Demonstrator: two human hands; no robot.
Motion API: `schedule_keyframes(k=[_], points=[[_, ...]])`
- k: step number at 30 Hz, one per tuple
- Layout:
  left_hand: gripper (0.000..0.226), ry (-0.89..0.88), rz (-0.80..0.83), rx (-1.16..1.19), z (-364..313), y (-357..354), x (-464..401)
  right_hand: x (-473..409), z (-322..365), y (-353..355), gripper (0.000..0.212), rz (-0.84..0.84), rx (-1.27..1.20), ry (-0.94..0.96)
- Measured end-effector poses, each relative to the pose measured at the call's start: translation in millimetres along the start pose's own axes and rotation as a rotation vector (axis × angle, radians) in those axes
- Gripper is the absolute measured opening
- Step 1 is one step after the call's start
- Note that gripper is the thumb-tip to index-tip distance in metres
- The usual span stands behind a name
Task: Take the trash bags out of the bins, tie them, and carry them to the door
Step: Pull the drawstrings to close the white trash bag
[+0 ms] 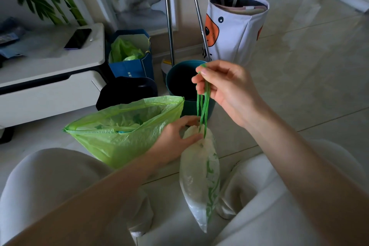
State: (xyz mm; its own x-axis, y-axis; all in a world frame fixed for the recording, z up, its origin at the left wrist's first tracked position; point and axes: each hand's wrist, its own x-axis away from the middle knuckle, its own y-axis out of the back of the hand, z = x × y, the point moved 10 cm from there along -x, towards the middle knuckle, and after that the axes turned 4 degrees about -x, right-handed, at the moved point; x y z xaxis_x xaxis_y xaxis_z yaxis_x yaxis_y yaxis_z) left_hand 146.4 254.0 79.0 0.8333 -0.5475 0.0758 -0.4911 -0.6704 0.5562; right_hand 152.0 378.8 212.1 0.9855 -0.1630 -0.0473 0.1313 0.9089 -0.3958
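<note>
Drawstrings (203,104) pinched by right hand (225,88) | left hand (175,142) grips white trash bag (199,181) neck | light, limp film; hold at cinched neck

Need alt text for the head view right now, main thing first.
The right hand pulls green drawstrings up from a white trash bag while the left hand pinches its gathered neck. An open green bag stands left, with a teal bin behind.

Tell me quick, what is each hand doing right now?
Left hand: closed around the gathered neck of the white bag.
Right hand: closed, pinching the green drawstrings and pulling them up.
</note>
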Motion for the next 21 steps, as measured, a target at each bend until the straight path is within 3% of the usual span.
schedule_keyframes(k=[6,11,17,21], points=[[0.014,-0.011,-0.045,0.01,2,3,4,2,-8,-11,0.011,0.016,0.028,-0.012],[0.003,-0.003,-0.054,0.07,1,0,2,0,-4,-4,0.01,-0.044,0.06,-0.001],[0.011,0.308,-0.183,0.552,35,13,7,-1,8,52,0.008,-0.356,0.351,-0.02],[0.012,0.429,-0.25,0.532,50,19,8,9,25,60,0.01,-0.389,0.692,0.152]])
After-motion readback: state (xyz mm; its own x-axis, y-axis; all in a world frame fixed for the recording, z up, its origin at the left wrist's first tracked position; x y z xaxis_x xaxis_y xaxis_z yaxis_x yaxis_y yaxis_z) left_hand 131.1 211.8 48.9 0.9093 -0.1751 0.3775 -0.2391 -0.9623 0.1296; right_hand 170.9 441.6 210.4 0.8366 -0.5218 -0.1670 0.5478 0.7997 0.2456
